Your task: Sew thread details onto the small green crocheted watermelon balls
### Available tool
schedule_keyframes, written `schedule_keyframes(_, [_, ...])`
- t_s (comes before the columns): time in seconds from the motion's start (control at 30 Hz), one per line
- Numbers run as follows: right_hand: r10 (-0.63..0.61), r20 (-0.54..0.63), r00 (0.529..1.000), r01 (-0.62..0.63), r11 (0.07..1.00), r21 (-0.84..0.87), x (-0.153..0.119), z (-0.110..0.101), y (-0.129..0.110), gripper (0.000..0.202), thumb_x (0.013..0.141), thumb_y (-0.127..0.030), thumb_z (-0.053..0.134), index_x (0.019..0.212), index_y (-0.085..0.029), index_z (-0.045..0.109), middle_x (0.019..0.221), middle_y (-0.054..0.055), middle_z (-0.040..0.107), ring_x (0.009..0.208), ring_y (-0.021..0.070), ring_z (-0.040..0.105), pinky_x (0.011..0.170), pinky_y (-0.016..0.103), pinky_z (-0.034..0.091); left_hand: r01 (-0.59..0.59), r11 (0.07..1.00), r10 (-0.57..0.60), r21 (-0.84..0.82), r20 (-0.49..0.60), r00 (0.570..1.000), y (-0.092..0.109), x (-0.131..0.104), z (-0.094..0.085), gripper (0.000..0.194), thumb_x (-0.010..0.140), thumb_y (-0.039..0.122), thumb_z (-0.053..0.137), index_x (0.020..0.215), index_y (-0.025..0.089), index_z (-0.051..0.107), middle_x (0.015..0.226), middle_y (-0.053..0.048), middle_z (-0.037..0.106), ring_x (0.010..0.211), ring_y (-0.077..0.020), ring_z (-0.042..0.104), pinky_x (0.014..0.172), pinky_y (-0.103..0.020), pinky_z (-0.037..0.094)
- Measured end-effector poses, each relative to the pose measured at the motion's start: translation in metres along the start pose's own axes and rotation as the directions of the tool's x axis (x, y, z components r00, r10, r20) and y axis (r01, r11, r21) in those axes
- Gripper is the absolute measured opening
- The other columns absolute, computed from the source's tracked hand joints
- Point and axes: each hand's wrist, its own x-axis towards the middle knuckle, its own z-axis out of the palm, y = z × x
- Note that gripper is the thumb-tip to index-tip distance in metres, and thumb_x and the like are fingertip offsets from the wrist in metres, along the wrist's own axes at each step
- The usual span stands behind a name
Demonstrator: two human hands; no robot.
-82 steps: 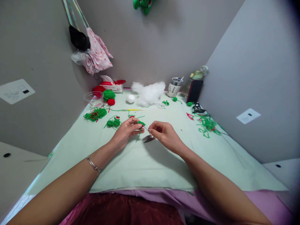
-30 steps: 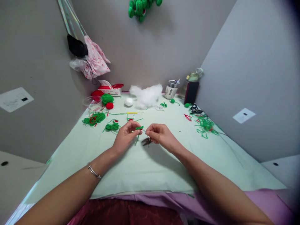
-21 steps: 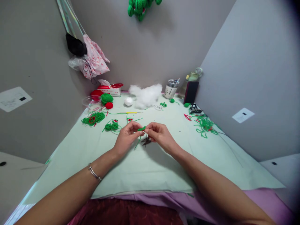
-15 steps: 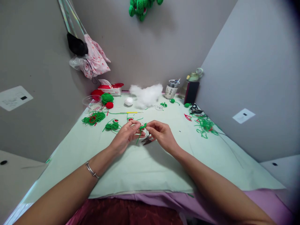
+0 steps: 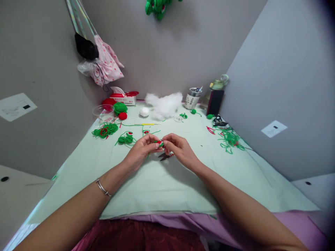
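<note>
My left hand (image 5: 142, 150) is closed, thumb and fingers pinching a small crocheted piece (image 5: 160, 143) in green, red and white. Fingers cover much of it. A green yarn tail hangs below those fingers. From the other side, the fingertips of my right hand (image 5: 180, 150) pinch the edge of the same piece. Dark-bladed thread snips (image 5: 164, 157) show just under my right hand; whether they are held there or lie on the cloth, I cannot tell. A second red and green crocheted bit (image 5: 146, 132) lies just beyond my left hand.
Left are green yarn strands (image 5: 106, 130), yarn balls (image 5: 120, 108) and green crocheted pieces (image 5: 125, 139). A yellow-handled crochet hook (image 5: 148, 124) lies ahead, before white stuffing (image 5: 166, 106). Right stand a pen tin (image 5: 192, 99), a phone (image 5: 215, 102) and a bottle (image 5: 206, 99), near yarn scraps (image 5: 230, 139).
The crocheted piece has been turned between my fingers, so its red and white side now shows. Its green yarn tail has shifted left. Both hands stay in nearly the same place.
</note>
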Motion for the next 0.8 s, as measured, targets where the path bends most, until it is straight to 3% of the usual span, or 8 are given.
schedule_keyframes(0.1, [-0.029, -0.018, 0.999, 0.029, 1.0, 0.002, -0.001, 0.001, 0.004, 0.018, 0.088, -0.033, 0.058, 0.098, -0.018, 0.057, 0.072, -0.001, 0.062, 0.06, 0.0125, 0.057, 0.059, 0.025, 0.048, 0.03, 1.0, -0.03, -0.005, 0.0, 1.0, -0.001, 0.001, 0.0, 0.018, 0.078, 0.025, 0.072, 0.09, 0.018, 0.061, 0.088, 0.002, 0.061, 0.081, -0.0118, 0.064, 0.085, -0.03, 0.052])
schedule_keyframes(0.2, [-0.108, -0.017, 0.994, 0.104, 0.98, -0.168, -0.002, 0.0, 0.008, 0.015, 0.091, -0.03, 0.054, 0.1, -0.02, 0.061, 0.081, 0.002, 0.065, 0.066, 0.0129, 0.06, 0.063, 0.025, 0.048, 0.039, 0.999, -0.039, -0.002, -0.013, 0.999, -0.002, 0.001, -0.001, 0.019, 0.078, 0.026, 0.072, 0.091, 0.018, 0.061, 0.084, 0.002, 0.061, 0.077, -0.0113, 0.064, 0.083, -0.03, 0.052])
schedule_keyframes(0.33, [-0.339, 0.013, 0.941, 0.303, 0.823, -0.481, -0.003, -0.002, 0.011, 0.016, 0.093, -0.023, 0.052, 0.097, -0.021, 0.067, 0.094, 0.006, 0.064, 0.075, 0.0132, 0.059, 0.066, 0.025, 0.045, 0.051, 0.998, -0.049, 0.045, -0.026, 0.998, -0.006, 0.002, -0.003, 0.021, 0.077, 0.029, 0.073, 0.089, 0.016, 0.062, 0.085, 0.0, 0.063, 0.073, -0.0116, 0.064, 0.078, -0.029, 0.052])
schedule_keyframes(0.47, [-0.462, 0.069, 0.884, 0.414, 0.704, -0.577, -0.005, -0.001, 0.008, 0.017, 0.094, -0.022, 0.05, 0.093, -0.021, 0.067, 0.093, 0.008, 0.063, 0.078, 0.0146, 0.058, 0.064, 0.026, 0.044, 0.042, 0.994, -0.042, 0.099, 0.001, 0.999, -0.013, 0.006, -0.006, 0.022, 0.076, 0.03, 0.074, 0.085, 0.016, 0.061, 0.082, 0.0, 0.064, 0.07, -0.0121, 0.064, 0.075, -0.029, 0.052])
schedule_keyframes(0.53, [-0.515, 0.057, 0.855, 0.463, 0.709, -0.533, -0.007, 0.0, 0.003, 0.017, 0.095, -0.024, 0.05, 0.092, -0.021, 0.067, 0.096, 0.009, 0.063, 0.083, 0.016, 0.059, 0.065, 0.027, 0.045, 0.032, 0.991, -0.033, 0.129, 0.003, 0.999, -0.015, 0.007, -0.008, 0.022, 0.076, 0.031, 0.074, 0.084, 0.016, 0.06, 0.08, 0.001, 0.063, 0.068, -0.0118, 0.064, 0.073, -0.028, 0.051])
schedule_keyframes(0.6, [-0.493, 0.015, 0.87, 0.453, 0.788, -0.418, -0.009, 0.002, -0.004, 0.016, 0.095, -0.026, 0.05, 0.092, -0.021, 0.065, 0.1, 0.01, 0.064, 0.082, 0.0158, 0.06, 0.065, 0.027, 0.046, 0.032, 0.988, -0.031, 0.15, -0.007, 0.999, -0.016, 0.008, -0.009, 0.023, 0.076, 0.032, 0.074, 0.084, 0.016, 0.06, 0.078, 0.001, 0.063, 0.067, -0.0119, 0.064, 0.072, -0.028, 0.051])
schedule_keyframes(0.7, [-0.26, 0.035, 0.965, 0.262, 0.962, -0.074, -0.011, 0.0, -0.011, 0.017, 0.097, -0.034, 0.048, 0.093, -0.02, 0.056, 0.087, 0.006, 0.067, 0.067, 0.0133, 0.06, 0.058, 0.026, 0.046, 0.044, 0.989, -0.042, 0.14, -0.012, 0.999, -0.015, 0.008, -0.009, 0.024, 0.074, 0.032, 0.074, 0.083, 0.016, 0.059, 0.076, 0.001, 0.064, 0.069, -0.0132, 0.064, 0.072, -0.029, 0.051])
schedule_keyframes(0.8, [-0.107, 0.117, 0.987, 0.082, 0.977, 0.196, -0.01, -0.008, -0.018, 0.022, 0.095, -0.042, 0.051, 0.091, -0.021, 0.051, 0.066, 0.0, 0.063, 0.054, 0.0115, 0.056, 0.051, 0.024, 0.042, 0.066, 0.989, -0.061, 0.133, -0.041, 0.997, -0.012, 0.008, -0.009, 0.025, 0.072, 0.03, 0.076, 0.083, 0.016, 0.058, 0.073, 0.001, 0.063, 0.065, -0.0127, 0.064, 0.071, -0.028, 0.051])
